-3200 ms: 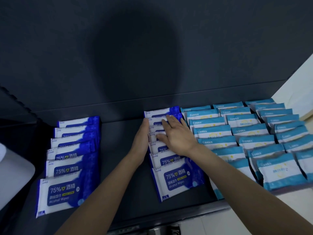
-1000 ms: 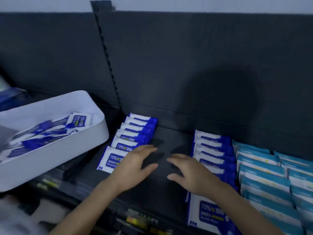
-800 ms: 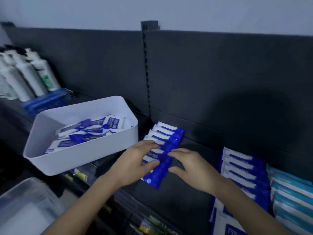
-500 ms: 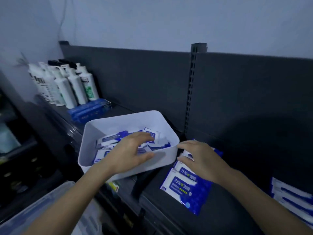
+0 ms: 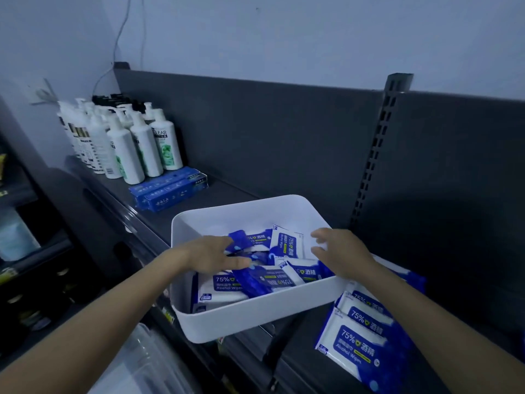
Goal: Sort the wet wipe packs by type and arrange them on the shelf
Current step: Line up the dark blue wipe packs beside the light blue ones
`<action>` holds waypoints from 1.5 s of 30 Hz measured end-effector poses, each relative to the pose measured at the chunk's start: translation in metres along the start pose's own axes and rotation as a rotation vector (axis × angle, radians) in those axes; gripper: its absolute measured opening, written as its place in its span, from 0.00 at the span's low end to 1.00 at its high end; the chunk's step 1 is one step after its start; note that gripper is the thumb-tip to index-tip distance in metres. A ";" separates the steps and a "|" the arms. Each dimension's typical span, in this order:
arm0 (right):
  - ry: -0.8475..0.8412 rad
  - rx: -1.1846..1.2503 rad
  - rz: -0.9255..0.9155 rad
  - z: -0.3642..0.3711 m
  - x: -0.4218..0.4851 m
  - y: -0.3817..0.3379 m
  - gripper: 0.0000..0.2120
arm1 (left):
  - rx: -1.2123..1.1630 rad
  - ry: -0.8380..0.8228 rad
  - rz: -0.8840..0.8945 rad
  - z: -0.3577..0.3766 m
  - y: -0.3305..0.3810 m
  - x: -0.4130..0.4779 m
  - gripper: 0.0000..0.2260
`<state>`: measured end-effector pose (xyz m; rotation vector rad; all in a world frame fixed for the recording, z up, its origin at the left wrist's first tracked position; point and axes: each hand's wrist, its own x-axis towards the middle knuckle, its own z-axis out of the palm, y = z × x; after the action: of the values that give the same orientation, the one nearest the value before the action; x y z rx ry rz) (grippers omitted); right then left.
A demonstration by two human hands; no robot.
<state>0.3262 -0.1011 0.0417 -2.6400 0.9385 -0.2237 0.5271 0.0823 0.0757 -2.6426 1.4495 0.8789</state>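
We see the loose wipe packs (image 5: 287, 247) heaped in the white bin (image 5: 255, 322), right under both sets of fingers. The left hand (image 5: 211, 255) reaches in with its fingers (image 5: 238, 262) straight and slightly spread, low over the heap; we cannot tell whether they touch a pack. The right hand (image 5: 343, 251) hangs over the bin's right side, fingers (image 5: 319, 234) loosely curled and apart, holding nothing. Half a second ago that hand was over the row of packs (image 5: 360, 342) lying on the shelf (image 5: 235, 194); that row now lies beside and below its wrist. Far beyond the left fingertips stand white bottles (image 5: 125, 149), with blue boxes (image 5: 170, 189) just before them.
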 end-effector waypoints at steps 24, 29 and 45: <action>-0.019 -0.062 0.048 0.001 -0.002 -0.003 0.15 | -0.605 0.359 -0.145 0.015 0.015 0.013 0.25; -0.014 -0.043 0.055 0.000 -0.004 -0.003 0.13 | -0.070 0.160 -0.106 0.013 0.025 0.013 0.28; -0.026 -0.046 0.041 0.001 -0.002 -0.001 0.16 | 0.198 -0.204 0.092 0.003 0.030 0.023 0.27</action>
<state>0.3258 -0.0991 0.0413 -2.6555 0.9990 -0.1594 0.5118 0.0476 0.0701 -2.2895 1.5287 0.9262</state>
